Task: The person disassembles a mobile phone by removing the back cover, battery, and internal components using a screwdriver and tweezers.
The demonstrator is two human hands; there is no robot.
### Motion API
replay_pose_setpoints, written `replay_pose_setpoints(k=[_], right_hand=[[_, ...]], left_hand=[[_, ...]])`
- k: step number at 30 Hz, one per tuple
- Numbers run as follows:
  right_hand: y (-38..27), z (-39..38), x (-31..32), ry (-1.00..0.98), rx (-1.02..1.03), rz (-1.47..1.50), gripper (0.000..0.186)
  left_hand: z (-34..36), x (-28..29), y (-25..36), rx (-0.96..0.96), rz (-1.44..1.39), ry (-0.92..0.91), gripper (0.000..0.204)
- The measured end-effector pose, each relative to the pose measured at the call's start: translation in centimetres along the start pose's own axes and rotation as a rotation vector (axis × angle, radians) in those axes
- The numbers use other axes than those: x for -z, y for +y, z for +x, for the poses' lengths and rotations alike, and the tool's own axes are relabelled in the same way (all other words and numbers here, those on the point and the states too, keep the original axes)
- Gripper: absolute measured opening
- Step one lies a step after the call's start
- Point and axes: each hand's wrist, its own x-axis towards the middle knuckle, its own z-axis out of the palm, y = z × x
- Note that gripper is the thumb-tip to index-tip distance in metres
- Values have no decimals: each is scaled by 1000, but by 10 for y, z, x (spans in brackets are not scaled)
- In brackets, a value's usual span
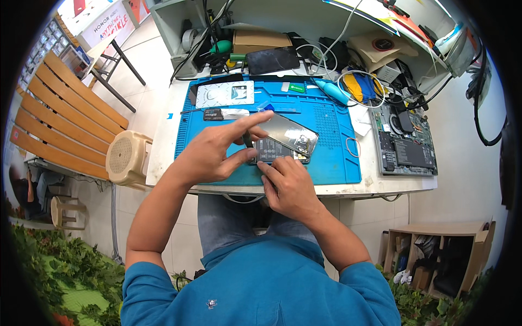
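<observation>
Fingers of the left hand [215,149] arch around a dark sliver [247,139], though whether they grip it I cannot tell; those of the right hand [291,187] bend, tips at the near edge of the opened smartphone [303,159], their hold equally unclear; a slip or hard press could, I judge, dent the exposed battery [267,148]. The phone lies near-centre on the blue repair mat [334,163]; its battery is dark and flat, a silvery panel [288,132] slanting across its far side.
</observation>
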Motion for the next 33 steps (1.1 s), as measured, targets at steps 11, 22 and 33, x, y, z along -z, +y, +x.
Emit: replay_pose_setpoints(k=[11, 22, 33], right_hand=[[14, 3, 4, 71, 5, 37, 24], [18, 14, 7, 93, 18, -5, 21], [16, 23, 1, 60, 6, 9, 24]], left_hand=[[4, -1, 2, 28, -22, 78, 68], [-4, 1, -3, 29, 62, -7, 80], [-23, -18, -18, 50, -12, 196, 88]])
